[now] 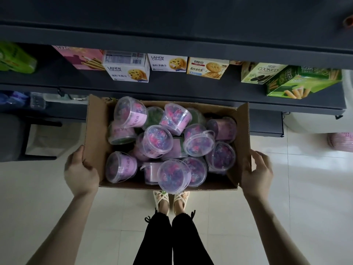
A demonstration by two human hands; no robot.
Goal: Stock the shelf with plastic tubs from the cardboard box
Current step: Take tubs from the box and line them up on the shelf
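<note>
Symmetrically, left grip (81,173), right grip (257,174) clasping box (95,127)

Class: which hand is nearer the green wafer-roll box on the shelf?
Right. The right hand holds the cardboard box by its right wall, below the green wafer-roll box; the left hand holds its left wall.

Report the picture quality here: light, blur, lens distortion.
Head view: dim overall, the upper shelf almost black; the wide lens bows the shelf edges into curves; the plastic tubs in the cardboard box look soft, their labels hardly legible; the pink thing at the right edge is smeared; the floor tiles are brightest at right.
</note>
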